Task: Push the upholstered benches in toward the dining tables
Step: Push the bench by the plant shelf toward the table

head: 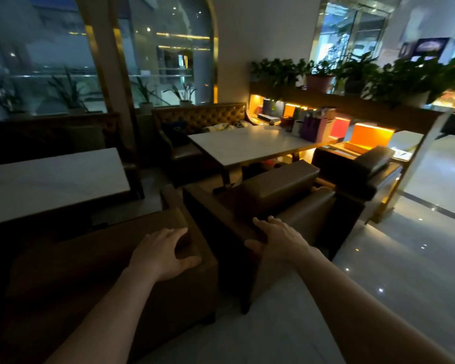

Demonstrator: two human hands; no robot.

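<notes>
Two brown upholstered benches stand side by side in front of me. My left hand [166,254] grips the top right corner of the left bench's backrest [95,261], thumb on the near side. My right hand [275,239] grips the top edge of the right bench's backrest [304,215], fingers over the top. The right bench's seat [279,185] faces a white-topped dining table [250,144]. The left bench faces another white dining table [50,179] at the left.
A tufted sofa [202,116] sits behind the far table. A dark armchair [363,169] stands to the right of the right bench. A lit shelf with bags and boxes [315,124] and potted plants [352,72] runs along the right. Glossy floor [405,258] lies at the right.
</notes>
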